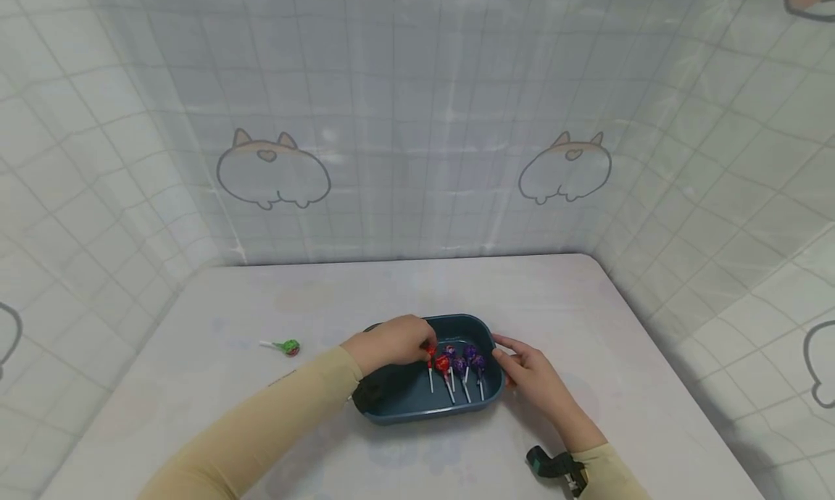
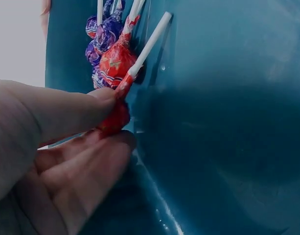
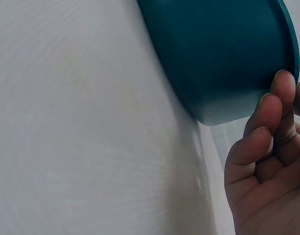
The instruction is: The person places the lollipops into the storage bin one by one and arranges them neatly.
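Observation:
A dark teal rectangular tray (image 1: 427, 415) stands on the table. Inside it, at the right, several purple-wrapped lollipops (image 1: 479, 362) lie beside a red-wrapped lollipop (image 2: 118, 61), white sticks toward the near side. My left hand (image 1: 399, 339) reaches into the tray and pinches another red lollipop (image 2: 115, 120) by its wrapped head between thumb and fingers. Its stick points away from the hand in the left wrist view. At the tray's right end, my right hand (image 1: 531, 373) holds the rim, fingertips (image 3: 282, 85) against the outer wall.
A green-wrapped lollipop (image 1: 290, 348) lies on the white table (image 1: 313, 297) left of the tray, beyond my left forearm. A dark wrist-worn device (image 1: 548, 462) sits on my right wrist. Tile-patterned curtains (image 1: 417, 196) border the table at the back and sides.

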A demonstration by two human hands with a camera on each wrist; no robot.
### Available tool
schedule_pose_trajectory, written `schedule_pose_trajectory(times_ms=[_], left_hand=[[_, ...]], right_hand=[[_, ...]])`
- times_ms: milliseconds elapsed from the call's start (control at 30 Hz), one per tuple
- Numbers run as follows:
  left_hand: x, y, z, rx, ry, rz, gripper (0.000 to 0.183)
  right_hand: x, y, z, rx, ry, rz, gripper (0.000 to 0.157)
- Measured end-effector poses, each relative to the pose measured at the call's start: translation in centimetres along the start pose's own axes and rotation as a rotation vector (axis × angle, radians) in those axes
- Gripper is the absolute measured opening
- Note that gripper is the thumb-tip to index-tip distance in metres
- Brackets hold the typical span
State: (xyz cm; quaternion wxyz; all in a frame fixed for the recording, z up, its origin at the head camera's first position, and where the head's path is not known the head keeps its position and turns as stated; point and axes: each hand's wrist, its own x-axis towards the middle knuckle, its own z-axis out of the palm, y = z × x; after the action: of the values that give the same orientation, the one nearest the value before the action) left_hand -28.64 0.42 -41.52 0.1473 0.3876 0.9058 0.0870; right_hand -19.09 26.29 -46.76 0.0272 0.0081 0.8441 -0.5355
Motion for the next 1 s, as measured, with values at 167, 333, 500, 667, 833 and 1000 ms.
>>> schedule_pose_trajectory(times_ms=[167,333,500,667,833,1000], left_hand=[[0.3,-0.2,0.1,-0.007,-0.008,-0.016,0.012],[0.6,-0.3,-0.1,-0.03,-0.001,-0.019,0.011],[0.9,-0.6,-0.2,-0.043,0.006,-0.016,0.013],[1.4,-0.8,-0.1,-0.03,0.012,-0.018,0.018],[1.8,-0.8,0.0,-0.008,0.011,-0.039,0.03],[2.1,-0.8,-0.2,-0.001,0.001,-0.06,0.034]], right_hand=[[0.3,-0.2,-0.1,0.013,-0.014,0.003,0.042],[0.8,-0.1,-0.3,0.02,-0.022,0.002,0.045],[1.2,-0.1,-0.4,0.028,-0.027,-0.006,0.049],[1.5,-0.4,-0.6,0.022,-0.03,-0.007,0.047],[1.8,-0.7,-0.8,0.016,-0.033,-0.005,0.043],[2.1,-0.9,-1.0,0.019,-0.038,0.002,0.044]])
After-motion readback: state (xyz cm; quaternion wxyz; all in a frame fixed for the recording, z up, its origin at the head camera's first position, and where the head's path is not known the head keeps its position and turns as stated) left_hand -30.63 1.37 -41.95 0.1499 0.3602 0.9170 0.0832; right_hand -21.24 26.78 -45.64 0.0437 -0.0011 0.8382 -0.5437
